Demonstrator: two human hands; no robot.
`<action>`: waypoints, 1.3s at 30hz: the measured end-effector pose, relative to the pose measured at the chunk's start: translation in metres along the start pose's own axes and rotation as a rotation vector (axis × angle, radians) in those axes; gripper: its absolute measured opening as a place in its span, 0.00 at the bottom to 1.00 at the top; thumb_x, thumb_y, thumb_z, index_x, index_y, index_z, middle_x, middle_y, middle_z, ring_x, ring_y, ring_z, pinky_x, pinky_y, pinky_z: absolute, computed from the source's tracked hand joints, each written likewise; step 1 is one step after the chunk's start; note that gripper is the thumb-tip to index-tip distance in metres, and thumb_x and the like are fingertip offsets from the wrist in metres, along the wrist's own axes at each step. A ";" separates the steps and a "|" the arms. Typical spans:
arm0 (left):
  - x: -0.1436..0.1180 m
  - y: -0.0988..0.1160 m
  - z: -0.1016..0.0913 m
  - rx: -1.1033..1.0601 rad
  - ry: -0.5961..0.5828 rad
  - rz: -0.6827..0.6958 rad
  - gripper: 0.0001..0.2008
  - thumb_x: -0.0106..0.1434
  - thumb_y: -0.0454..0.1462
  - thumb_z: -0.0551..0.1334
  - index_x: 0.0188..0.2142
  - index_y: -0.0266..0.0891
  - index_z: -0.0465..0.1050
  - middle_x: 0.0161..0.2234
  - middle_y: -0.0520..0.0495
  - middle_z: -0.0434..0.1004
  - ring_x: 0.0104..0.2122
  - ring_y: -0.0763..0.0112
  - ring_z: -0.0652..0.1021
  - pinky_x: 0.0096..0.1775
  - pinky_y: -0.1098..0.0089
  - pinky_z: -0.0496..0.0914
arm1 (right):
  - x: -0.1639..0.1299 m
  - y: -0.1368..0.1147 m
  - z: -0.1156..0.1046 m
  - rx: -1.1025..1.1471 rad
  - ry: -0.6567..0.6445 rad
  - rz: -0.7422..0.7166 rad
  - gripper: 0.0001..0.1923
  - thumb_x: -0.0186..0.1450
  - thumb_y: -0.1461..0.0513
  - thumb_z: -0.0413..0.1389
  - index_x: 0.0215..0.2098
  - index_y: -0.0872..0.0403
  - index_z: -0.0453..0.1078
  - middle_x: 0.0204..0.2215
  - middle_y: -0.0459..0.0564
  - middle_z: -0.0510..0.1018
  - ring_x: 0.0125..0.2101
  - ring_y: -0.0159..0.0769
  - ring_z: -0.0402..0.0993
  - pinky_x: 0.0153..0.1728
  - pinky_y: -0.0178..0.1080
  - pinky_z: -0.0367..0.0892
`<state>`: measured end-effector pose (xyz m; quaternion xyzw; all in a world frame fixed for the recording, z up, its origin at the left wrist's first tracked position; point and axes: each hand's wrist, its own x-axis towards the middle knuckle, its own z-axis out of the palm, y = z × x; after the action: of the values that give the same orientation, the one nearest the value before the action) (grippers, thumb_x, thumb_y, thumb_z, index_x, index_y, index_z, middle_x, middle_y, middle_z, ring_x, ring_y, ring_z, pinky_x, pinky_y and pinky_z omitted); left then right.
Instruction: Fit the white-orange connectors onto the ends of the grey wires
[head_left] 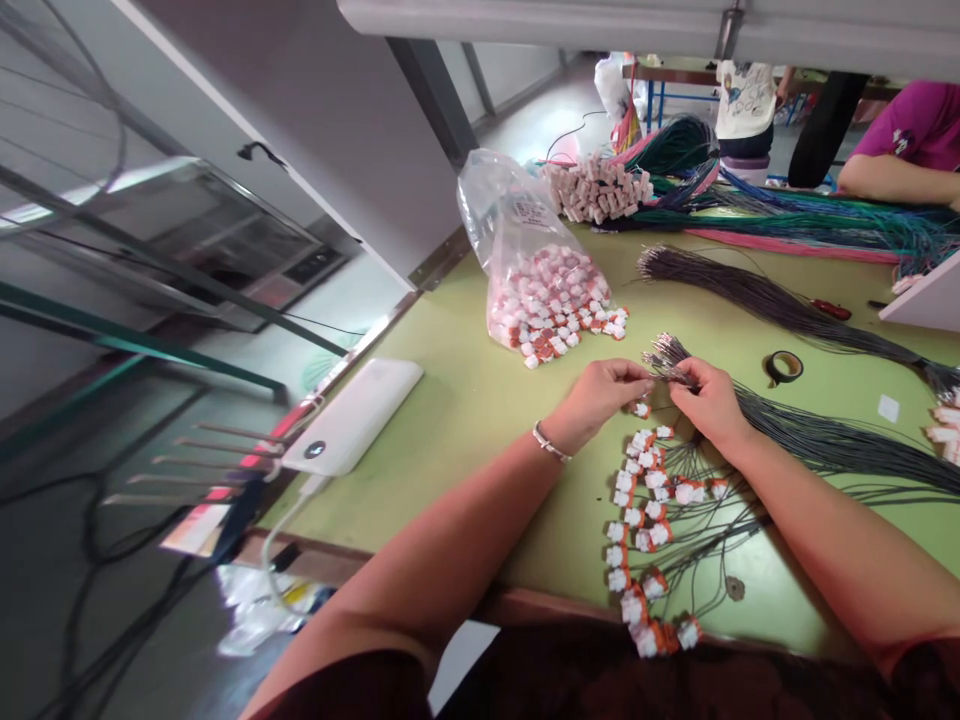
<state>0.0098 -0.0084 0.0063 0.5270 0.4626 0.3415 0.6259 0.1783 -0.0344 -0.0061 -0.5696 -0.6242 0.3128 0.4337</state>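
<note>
Both hands pinch the tip of the grey wire bundle (825,440) mid-table: left hand (600,390) and right hand (709,400) fingertips closed, nearly touching. Connector (641,409) just beneath. Finished connectors (637,520) near; bag (540,270) far left.

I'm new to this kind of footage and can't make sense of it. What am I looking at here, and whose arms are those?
One picture, from a camera worn on a person's head, looking down at their own bare arms over a green table. The left hand and right hand meet at the tip of a grey wire bundle, pinching wire ends. Below them lie wires already fitted with small white-and-orange connectors. A plastic bag spills more connectors. A white power bank lies left. Another person sits far right.
</note>
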 end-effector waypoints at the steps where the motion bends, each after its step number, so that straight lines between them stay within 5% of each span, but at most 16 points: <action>1: 0.000 -0.001 0.000 -0.016 -0.010 -0.005 0.03 0.54 0.33 0.65 0.29 0.32 0.73 0.19 0.52 0.72 0.17 0.80 0.71 0.21 0.77 0.63 | 0.000 0.000 0.000 0.005 -0.008 -0.006 0.05 0.52 0.61 0.53 0.26 0.54 0.67 0.19 0.41 0.67 0.21 0.29 0.60 0.25 0.33 0.57; 9: 0.000 -0.004 0.002 -0.116 -0.034 -0.006 0.07 0.52 0.32 0.68 0.33 0.31 0.76 0.21 0.50 0.75 0.19 0.78 0.72 0.26 0.73 0.68 | 0.002 -0.003 0.000 0.063 -0.025 0.030 0.05 0.51 0.61 0.52 0.23 0.54 0.68 0.18 0.42 0.68 0.21 0.30 0.60 0.24 0.33 0.56; 17: 0.002 -0.008 -0.012 -0.468 -0.097 -0.079 0.10 0.50 0.29 0.69 0.35 0.33 0.79 0.31 0.45 0.81 0.34 0.73 0.78 0.45 0.69 0.70 | 0.003 -0.003 0.000 0.122 0.000 0.087 0.08 0.51 0.60 0.54 0.24 0.55 0.72 0.19 0.43 0.71 0.22 0.30 0.62 0.25 0.33 0.58; 30: 0.005 -0.013 -0.015 -0.516 -0.130 -0.101 0.07 0.54 0.28 0.67 0.35 0.31 0.78 0.33 0.44 0.81 0.35 0.73 0.79 0.48 0.69 0.69 | 0.001 0.004 0.002 -0.004 0.015 0.026 0.06 0.52 0.60 0.53 0.23 0.54 0.69 0.17 0.42 0.68 0.20 0.30 0.61 0.25 0.33 0.58; 39: 0.004 -0.013 -0.012 -0.418 -0.102 -0.032 0.11 0.48 0.33 0.72 0.33 0.32 0.78 0.30 0.46 0.80 0.31 0.74 0.78 0.41 0.71 0.71 | -0.002 -0.002 0.001 -0.271 0.018 -0.083 0.05 0.53 0.62 0.51 0.21 0.52 0.66 0.17 0.43 0.67 0.21 0.31 0.60 0.23 0.33 0.55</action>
<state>-0.0005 -0.0029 -0.0073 0.3950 0.3578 0.3931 0.7493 0.1769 -0.0368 -0.0053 -0.5996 -0.6798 0.2022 0.3708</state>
